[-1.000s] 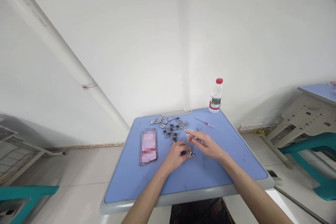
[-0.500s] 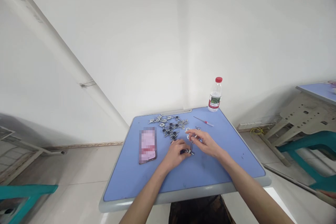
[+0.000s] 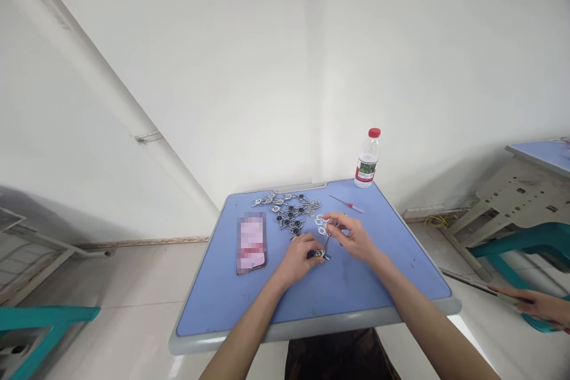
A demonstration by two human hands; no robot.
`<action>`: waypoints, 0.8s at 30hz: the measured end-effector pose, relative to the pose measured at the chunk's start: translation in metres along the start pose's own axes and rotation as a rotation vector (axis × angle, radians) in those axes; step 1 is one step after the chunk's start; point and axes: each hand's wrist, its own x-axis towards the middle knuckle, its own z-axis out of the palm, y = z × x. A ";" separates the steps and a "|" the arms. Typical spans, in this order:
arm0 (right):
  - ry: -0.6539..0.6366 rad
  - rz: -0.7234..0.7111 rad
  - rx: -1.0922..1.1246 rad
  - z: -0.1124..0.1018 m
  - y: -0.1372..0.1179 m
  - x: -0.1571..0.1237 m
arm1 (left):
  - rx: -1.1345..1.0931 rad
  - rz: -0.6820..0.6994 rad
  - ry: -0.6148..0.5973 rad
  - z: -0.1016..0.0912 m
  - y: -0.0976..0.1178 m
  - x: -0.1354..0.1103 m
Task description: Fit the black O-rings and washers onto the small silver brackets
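Note:
My left hand rests on the blue table, its fingers closed around a small metal fitting with a dark part. The fingers cover much of that fitting. In the closed fingers of my right hand is a thin screwdriver, its shaft slanting down to the fitting and its handle mostly hidden. Just beyond lie flat white metal plates. To the left of these are several similar fittings with black round parts, and behind them several silver fittings.
A phone with a blurred screen lies on the left of the table. A second screwdriver is at the back right, near a red-capped water bottle. At far right, another person's hand grips a long stick.
My right hand has lifted slightly, showing more of the screwdriver shaft and the white plates. My left hand stays on the fitting. The other person's hand has come into view at right.

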 end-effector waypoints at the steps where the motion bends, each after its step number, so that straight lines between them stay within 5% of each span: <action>1: -0.004 0.000 -0.005 0.000 0.000 0.000 | -0.005 0.002 -0.002 0.000 0.000 0.000; 11: -0.248 0.077 -0.201 -0.007 -0.002 -0.003 | -0.033 -0.008 0.008 0.001 -0.001 0.000; 15: -0.382 0.004 -0.316 -0.007 -0.007 -0.003 | -0.020 -0.030 0.023 0.001 0.001 0.000; 24: -0.503 -0.010 -0.530 -0.002 -0.001 -0.004 | -0.060 -0.061 0.051 0.000 0.005 0.001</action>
